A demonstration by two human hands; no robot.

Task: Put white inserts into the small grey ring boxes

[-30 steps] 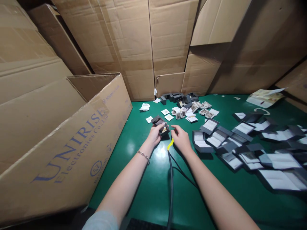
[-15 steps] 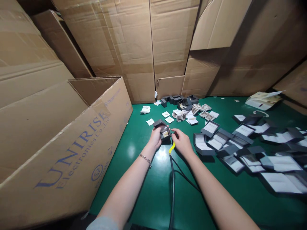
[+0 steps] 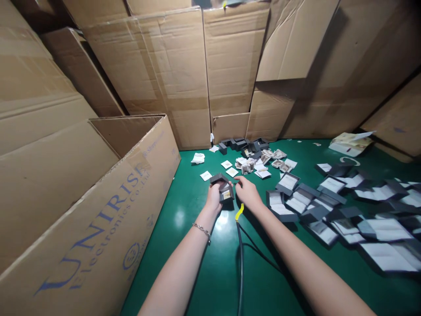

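Note:
My left hand [image 3: 213,198] grips a small dark hinged gift box [image 3: 226,197] with its lid up. Inside it shows a pale lining and a small yellowish piece, too small to make out. My right hand [image 3: 249,193] is just right of the box, fingers curled and fingertips near its edge; what they pinch, if anything, is hidden. Below my right hand lies a yellow strip [image 3: 240,212] at the end of a black cable [image 3: 240,263]. Just beyond the box are small white cards [image 3: 232,172] on the green table [image 3: 197,281].
Many opened dark boxes with white linings [image 3: 301,198] spread over the right side. Small pale inserts [image 3: 245,165] and more dark boxes [image 3: 237,144] cluster at the back. A large cardboard carton [image 3: 98,219] stands at left; cardboard walls [image 3: 177,74] close the rear.
The view has tilted slightly up, so the table things sit lower. My right hand has shifted a little upward relative to the box. My left hand keeps hold of the box.

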